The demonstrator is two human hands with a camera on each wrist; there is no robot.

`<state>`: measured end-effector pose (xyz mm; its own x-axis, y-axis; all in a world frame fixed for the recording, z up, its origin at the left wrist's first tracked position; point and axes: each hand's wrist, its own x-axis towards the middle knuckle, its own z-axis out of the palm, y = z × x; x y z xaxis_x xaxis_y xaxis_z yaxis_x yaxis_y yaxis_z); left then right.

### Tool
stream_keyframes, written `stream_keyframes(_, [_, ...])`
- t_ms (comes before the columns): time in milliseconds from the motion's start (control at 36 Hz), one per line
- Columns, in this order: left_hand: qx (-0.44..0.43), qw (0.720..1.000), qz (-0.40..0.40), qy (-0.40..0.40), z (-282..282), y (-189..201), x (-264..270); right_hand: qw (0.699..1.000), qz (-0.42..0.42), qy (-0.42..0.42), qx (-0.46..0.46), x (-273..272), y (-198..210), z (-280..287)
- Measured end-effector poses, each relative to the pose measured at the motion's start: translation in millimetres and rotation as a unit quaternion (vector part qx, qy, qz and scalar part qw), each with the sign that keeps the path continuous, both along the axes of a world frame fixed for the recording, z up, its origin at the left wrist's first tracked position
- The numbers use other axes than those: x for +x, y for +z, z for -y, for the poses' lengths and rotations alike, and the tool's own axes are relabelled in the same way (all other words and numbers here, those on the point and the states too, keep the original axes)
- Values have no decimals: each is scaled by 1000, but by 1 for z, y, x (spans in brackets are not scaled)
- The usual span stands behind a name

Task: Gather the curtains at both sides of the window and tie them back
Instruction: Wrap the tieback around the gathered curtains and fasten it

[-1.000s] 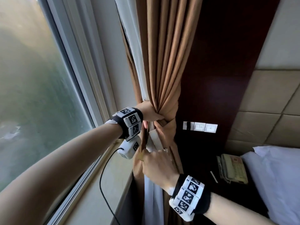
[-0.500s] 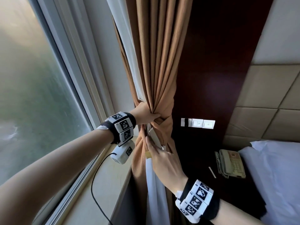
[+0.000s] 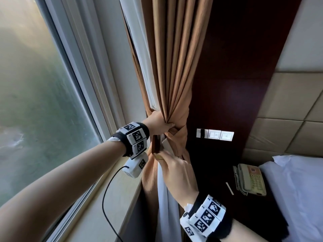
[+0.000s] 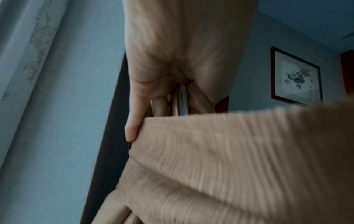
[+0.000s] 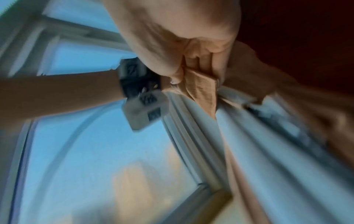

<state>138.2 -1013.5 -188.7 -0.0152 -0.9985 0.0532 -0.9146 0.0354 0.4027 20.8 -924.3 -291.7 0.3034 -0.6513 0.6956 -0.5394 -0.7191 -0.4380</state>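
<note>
Currently the brown curtain (image 3: 172, 70) hangs bunched beside the window (image 3: 31, 95), with its white lining (image 3: 164, 198) showing below. A band of the same brown fabric, the tieback (image 3: 183, 119), wraps the bunch. Left hand (image 3: 158, 124) grips the gathered folds at that band. Right hand (image 3: 176, 170) sits just below, pinching a tieback end (image 5: 200, 89). No containers. Phone (image 3: 250, 179) and wall switches (image 3: 215, 134) nearby; no legible writing.
</note>
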Motion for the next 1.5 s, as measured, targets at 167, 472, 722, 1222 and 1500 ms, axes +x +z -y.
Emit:
stream_keyframes(167, [9, 1000, 12, 14, -4, 0, 4, 936, 167, 144, 275, 7, -10, 21])
stream_keyframes(472, [0, 1000, 18, 15, -1, 0, 3, 931, 141, 143, 306, -6, -34, 68])
stream_keyframes(722, [9, 1000, 14, 16, 2, -3, -3, 949, 104, 123, 273, -7, -33, 71])
stream_keyframes(1222, [-18, 999, 30, 24, -4, -4, 3, 921, 216, 46, 322, 13, -34, 79])
stream_keyframes(1500, [-15, 999, 36, 25, -3, -4, 2, 917, 248, -11, 311, 18, -36, 80])
